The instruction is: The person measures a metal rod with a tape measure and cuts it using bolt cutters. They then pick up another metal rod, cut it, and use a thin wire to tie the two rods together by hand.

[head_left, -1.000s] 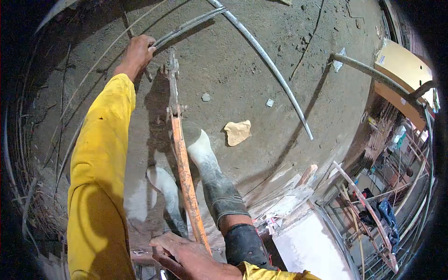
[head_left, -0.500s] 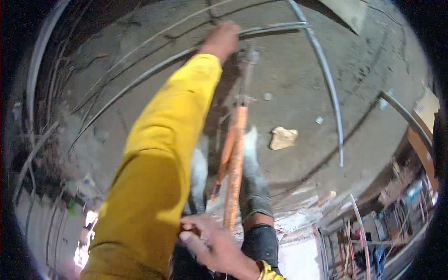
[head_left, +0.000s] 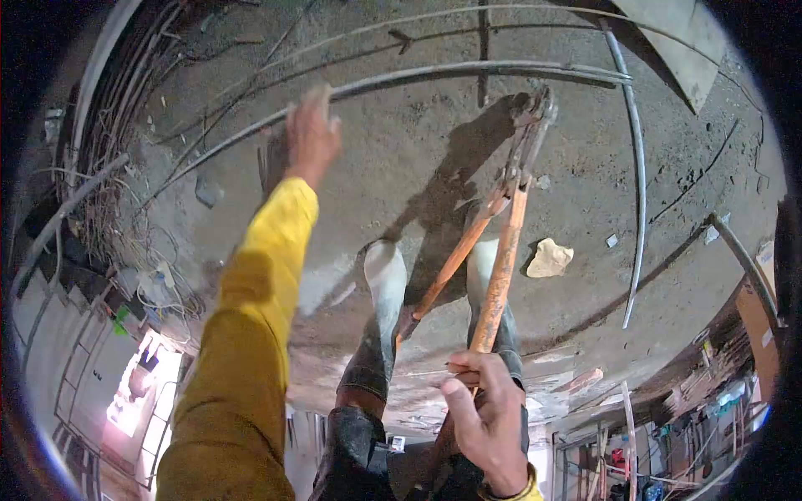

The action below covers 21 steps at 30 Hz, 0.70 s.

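Observation:
My left hand (head_left: 313, 138), in a yellow sleeve, reaches forward at the upper left, its fingers blurred and overlapping a long grey rod (head_left: 401, 81). Its thumb stands apart from the fingers. An orange-handled bolt cutter (head_left: 502, 284) leans between my legs, handles spread and jaws toward the floor. One handle ends near my left shin. The other runs back beneath my right hand (head_left: 489, 413). That hand's fingers are curled, with a thin dark bit at the fingertips; I cannot tell what it holds.
A grey pipe (head_left: 639, 184) crosses the floor at the right. Near it lies a tan scrap (head_left: 550, 258). A tangle of wires and rods (head_left: 104, 192) fills the left side. A flat board (head_left: 681, 42) is at the upper right, a cardboard piece (head_left: 754, 326) at the far right.
My left hand has moved left along the grey rod. The view has shifted, so the bolt cutter appears further right. My right hand now overlaps the cutter's handle.

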### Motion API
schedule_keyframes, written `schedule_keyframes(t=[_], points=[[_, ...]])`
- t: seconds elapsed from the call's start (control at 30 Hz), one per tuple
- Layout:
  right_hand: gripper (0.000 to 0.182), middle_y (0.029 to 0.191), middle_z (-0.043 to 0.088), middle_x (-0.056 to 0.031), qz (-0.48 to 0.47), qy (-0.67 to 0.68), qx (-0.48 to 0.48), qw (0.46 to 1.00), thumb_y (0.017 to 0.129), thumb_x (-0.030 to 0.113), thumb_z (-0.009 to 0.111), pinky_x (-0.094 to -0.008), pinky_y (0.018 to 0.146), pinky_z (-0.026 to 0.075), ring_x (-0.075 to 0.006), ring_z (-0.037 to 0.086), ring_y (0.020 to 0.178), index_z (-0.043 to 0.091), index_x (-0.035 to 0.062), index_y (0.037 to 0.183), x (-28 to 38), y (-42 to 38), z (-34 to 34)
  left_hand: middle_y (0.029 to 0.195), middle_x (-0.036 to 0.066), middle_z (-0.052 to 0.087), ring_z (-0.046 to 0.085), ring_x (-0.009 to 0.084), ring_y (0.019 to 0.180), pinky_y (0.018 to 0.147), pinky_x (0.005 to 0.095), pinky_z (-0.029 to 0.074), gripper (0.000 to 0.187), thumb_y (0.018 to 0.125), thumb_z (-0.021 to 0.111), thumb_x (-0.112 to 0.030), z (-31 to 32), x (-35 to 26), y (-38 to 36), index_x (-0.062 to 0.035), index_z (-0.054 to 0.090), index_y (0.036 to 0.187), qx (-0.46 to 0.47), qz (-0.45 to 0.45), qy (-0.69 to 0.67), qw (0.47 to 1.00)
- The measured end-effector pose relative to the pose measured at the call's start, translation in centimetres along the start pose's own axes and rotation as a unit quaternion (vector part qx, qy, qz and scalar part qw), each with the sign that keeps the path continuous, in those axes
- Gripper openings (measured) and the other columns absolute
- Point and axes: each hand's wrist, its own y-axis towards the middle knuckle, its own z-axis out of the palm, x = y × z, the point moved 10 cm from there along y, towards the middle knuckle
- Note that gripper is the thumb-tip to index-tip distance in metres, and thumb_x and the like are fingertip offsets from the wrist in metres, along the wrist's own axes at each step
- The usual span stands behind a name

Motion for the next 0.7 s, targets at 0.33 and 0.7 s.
schedule_keyframes(t=[0.33, 0.7], points=[[0.026, 0.088, 0.059, -0.0183, -0.016, 0.005, 0.054, 0.998, 0.085, 0.015, 0.06, -0.0343, 0.069, 0.049, -0.0272, 0.063, 0.075, 0.056, 0.0, 0.105, 0.6, -0.6, 2.6, 0.118, 0.013, 0.056, 0.05, 0.0327, 0.111, 0.094, 0.0436, 0.04, 0.036, 0.078, 0.065, -0.018, 5.0, 4.5, 4.0, -0.0094, 0.058, 0.112, 0.066, 0.018, 0.05, 0.996], [0.026, 0.091, 0.058, -0.0181, -0.027, -0.026, 0.035, 0.999, 0.087, 0.02, 0.057, -0.0377, 0.071, 0.048, -0.0312, 0.06, 0.081, 0.054, 0.0011, 0.105, 0.6, 0.2, 1.6, 0.107, 0.019, 0.057, 0.053, 0.0374, 0.103, 0.087, 0.0439, 0.044, 0.024, 0.08, 0.06, -0.012, 4.3, 2.2, 4.6, -0.0051, 0.059, 0.104, 0.072, 0.189, 0.041, 0.979]])
